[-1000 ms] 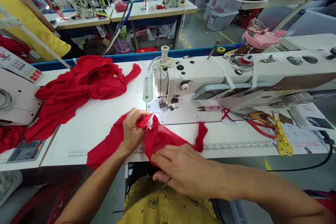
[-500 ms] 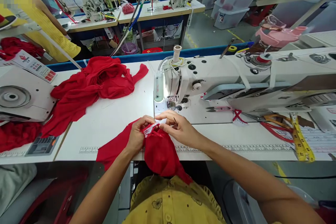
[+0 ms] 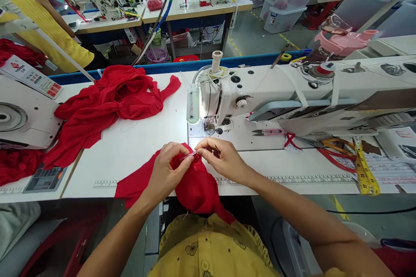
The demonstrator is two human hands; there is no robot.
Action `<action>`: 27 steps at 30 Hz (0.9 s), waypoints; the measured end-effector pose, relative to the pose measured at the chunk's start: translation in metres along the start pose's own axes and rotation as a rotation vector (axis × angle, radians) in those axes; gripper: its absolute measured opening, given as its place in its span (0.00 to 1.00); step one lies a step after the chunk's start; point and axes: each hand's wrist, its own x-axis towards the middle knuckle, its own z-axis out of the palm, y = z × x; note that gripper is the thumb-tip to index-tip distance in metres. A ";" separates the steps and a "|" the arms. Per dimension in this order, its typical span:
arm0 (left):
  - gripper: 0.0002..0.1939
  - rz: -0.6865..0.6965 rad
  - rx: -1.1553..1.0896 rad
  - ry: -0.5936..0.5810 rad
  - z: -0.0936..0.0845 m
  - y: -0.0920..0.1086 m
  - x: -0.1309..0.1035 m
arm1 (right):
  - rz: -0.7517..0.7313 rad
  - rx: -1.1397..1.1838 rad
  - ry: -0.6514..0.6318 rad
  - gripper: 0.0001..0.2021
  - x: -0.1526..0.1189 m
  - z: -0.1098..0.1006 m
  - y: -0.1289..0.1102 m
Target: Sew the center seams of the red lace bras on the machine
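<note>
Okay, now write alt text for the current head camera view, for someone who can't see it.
Two bare hands, left and right, pinch the edge of a red cloth at the front of a white sewing table. A white sewing machine stands just beyond them, with a heap of red fabric to the left.

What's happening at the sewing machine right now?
Both hands pinching red fabric. Sewing machine just beyond. Pink-handled snips lying right, clear of hands.

Fabric pile (image 3: 113,99) left of sewing machine (image 3: 260,91) on table (image 3: 156,132)
</note>
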 end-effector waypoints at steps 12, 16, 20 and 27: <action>0.16 -0.290 -0.432 -0.368 -0.032 0.023 0.012 | 0.123 0.398 -0.314 0.10 -0.004 -0.007 -0.004; 0.16 -0.221 -0.344 -0.450 -0.032 0.015 0.012 | 0.152 0.318 -0.319 0.06 -0.004 -0.015 -0.005; 0.17 -0.278 -0.442 -0.410 -0.013 -0.004 0.010 | 0.094 0.056 -0.204 0.04 -0.008 -0.014 0.001; 0.19 -0.325 -0.495 -0.329 0.004 -0.010 0.010 | -0.253 -0.423 0.192 0.05 -0.030 -0.003 0.001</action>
